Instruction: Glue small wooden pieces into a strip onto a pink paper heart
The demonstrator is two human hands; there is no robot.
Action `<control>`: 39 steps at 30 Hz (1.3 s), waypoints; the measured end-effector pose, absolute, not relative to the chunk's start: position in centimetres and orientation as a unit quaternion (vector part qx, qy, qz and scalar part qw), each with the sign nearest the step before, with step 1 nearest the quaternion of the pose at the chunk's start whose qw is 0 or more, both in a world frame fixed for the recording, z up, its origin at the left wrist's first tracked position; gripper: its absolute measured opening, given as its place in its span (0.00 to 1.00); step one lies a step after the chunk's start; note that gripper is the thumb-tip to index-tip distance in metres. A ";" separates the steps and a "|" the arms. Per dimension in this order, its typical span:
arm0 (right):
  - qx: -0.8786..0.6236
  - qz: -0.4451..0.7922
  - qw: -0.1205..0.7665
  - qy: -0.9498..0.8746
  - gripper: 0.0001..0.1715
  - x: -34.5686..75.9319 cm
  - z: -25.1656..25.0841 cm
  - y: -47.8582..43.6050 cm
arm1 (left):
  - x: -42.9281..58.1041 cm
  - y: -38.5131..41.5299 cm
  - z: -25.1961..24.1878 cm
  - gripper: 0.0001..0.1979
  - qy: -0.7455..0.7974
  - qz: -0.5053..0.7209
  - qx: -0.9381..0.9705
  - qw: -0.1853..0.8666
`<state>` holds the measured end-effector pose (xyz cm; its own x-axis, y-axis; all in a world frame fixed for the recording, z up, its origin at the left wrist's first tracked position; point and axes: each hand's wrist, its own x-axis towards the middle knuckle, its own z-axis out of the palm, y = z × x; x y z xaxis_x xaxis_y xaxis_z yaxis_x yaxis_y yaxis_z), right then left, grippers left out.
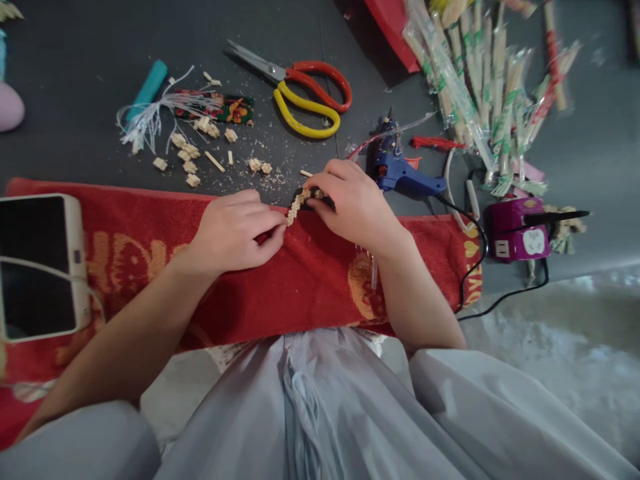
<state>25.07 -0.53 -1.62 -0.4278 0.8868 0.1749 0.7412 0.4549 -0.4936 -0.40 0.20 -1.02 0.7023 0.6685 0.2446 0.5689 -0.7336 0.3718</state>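
Note:
A short strip of small pale wooden pieces (pixel 299 204) lies between my two hands at the far edge of a red towel (pixel 280 287). My left hand (pixel 235 230) is curled, its fingertips pinching the strip's near end. My right hand (pixel 350 200) is curled over the strip's far end, fingers pressed on it. Several loose cut wooden bits (pixel 190 157) lie scattered on the dark table (pixel 75 80) beyond my left hand.
Red-and-yellow scissors (pixel 305 90) lie at the back. A blue glue gun (pixel 400 170) sits right of my right hand, corded to a purple socket (pixel 520 237). Wrapped chopsticks (pixel 475 80) pile at back right. A phone (pixel 37 263) rests on the towel's left. White threads (pixel 150 117) lie back left.

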 end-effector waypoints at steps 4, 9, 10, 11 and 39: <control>-0.488 0.169 0.215 -0.829 0.10 25.0 -1.8 -0.4 | -0.1 0.1 -0.9 0.12 0.346 0.266 0.885 0.164; -0.478 0.164 0.239 -0.829 0.11 24.9 -1.2 -0.4 | 0.1 -0.1 -0.1 0.09 0.442 0.358 0.777 0.270; -0.475 0.161 0.246 -0.829 0.11 24.9 -1.1 -0.5 | 0.0 -0.1 -0.1 0.08 0.459 0.359 0.755 0.301; -0.472 0.158 0.251 -0.830 0.11 24.8 -1.0 -0.5 | 0.0 -0.1 -0.1 0.08 0.472 0.353 0.735 0.336; -0.440 0.197 0.340 -0.807 0.22 23.4 -1.1 -1.1 | 1.1 0.6 1.3 0.28 0.442 0.292 0.415 0.740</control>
